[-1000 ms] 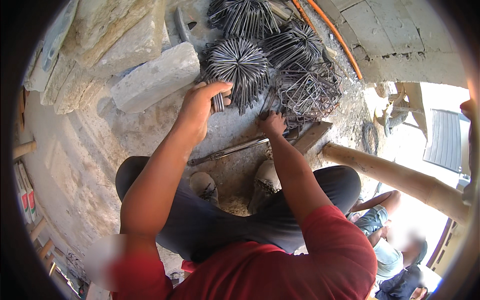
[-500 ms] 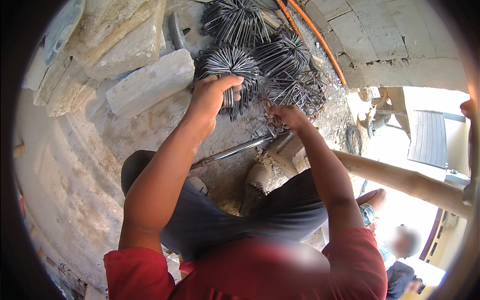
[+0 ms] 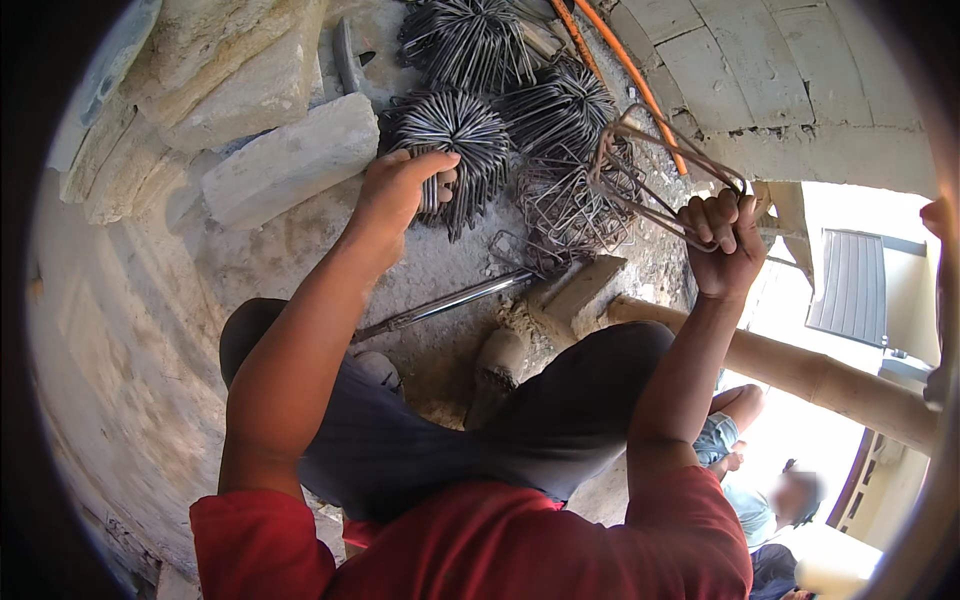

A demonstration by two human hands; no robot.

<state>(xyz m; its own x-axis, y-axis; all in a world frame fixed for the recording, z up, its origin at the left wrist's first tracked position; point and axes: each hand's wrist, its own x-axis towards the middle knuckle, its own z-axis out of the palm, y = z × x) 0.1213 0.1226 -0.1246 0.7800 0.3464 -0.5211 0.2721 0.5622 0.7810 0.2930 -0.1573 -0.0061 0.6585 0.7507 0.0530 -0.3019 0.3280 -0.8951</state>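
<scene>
My left hand [image 3: 398,193] is closed on the near edge of a round bundle of bent steel rebar stirrups [image 3: 462,135] standing on the ground. Raised to the right, my right hand [image 3: 725,238] has its fingers curled round brownish rebar stirrups [image 3: 606,160], rectangular loops that hang out to the left from the fist. How many loops it holds I cannot tell. Below them lies a tangled heap of loose stirrups [image 3: 575,212], apart from the right hand.
Two more stirrup bundles, one at the back [image 3: 465,45] and one beside it [image 3: 563,105], lie beyond. A concrete block [image 3: 295,160] is at left. A metal pipe [image 3: 450,306] lies before my feet. At right are an orange pipe [image 3: 640,70], a bamboo pole [image 3: 800,372] and a seated person [image 3: 750,505].
My right hand has lifted stirrups from the loose heap and swung them up and to the right. The left hand keeps its grip on the bundle.
</scene>
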